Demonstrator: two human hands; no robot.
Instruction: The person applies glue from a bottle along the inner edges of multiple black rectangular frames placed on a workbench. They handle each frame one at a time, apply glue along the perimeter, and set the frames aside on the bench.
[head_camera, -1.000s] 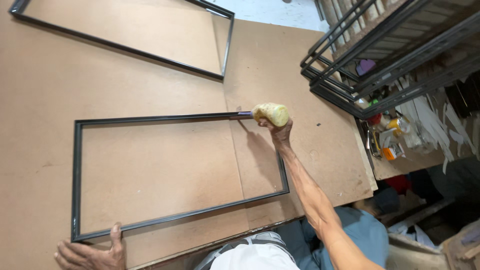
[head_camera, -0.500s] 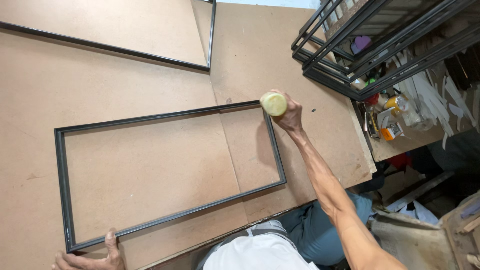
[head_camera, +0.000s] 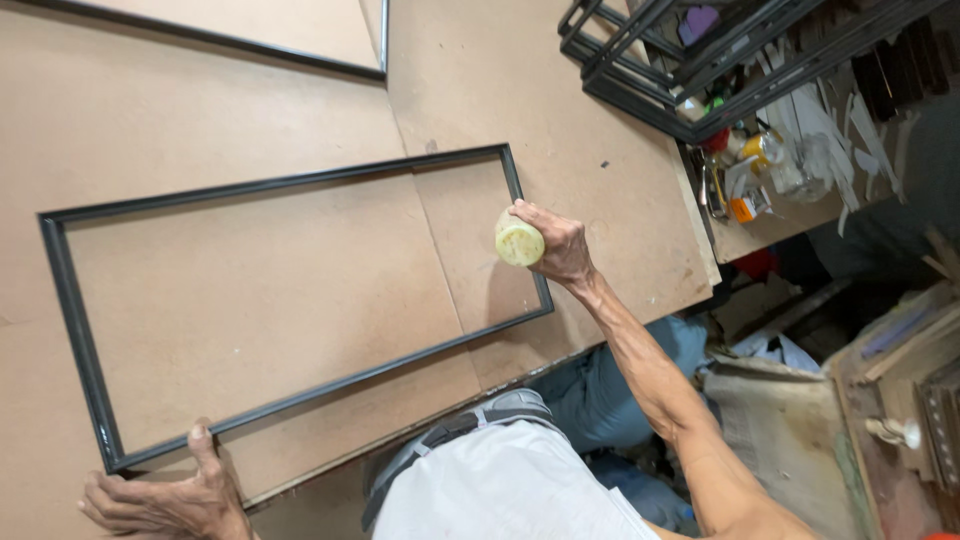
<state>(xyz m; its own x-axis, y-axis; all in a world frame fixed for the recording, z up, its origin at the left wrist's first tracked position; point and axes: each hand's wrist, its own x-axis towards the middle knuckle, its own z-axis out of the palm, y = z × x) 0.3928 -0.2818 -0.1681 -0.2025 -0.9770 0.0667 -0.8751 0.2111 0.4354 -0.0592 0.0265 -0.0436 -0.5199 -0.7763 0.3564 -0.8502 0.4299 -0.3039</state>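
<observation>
Brown fibreboard covers the desk (head_camera: 560, 90), and on it lies a long rectangular black frame (head_camera: 80, 340), flat, its long sides running from lower left to upper right. At the frame's near left corner, the left hand (head_camera: 165, 495) rests on the board with the thumb stretched up to touch the frame's lower rail; the hand lies flat and spread rather than clenched around anything. Over the right short rail the right hand (head_camera: 560, 245) is clenched around a pale yellow-green cylindrical piece (head_camera: 519, 240), its round end facing the camera; whether that piece touches the rail cannot be told. Just beyond the first frame, at the top edge of the view, the corner of a second black frame (head_camera: 375, 50) lies on the same board, apart from the first. Stacked black metal frames (head_camera: 640, 70) sit at the upper right, overhanging the board's far corner. Past the desk's right edge, a lower cluttered surface holds small bottles and scraps (head_camera: 770, 165).
</observation>
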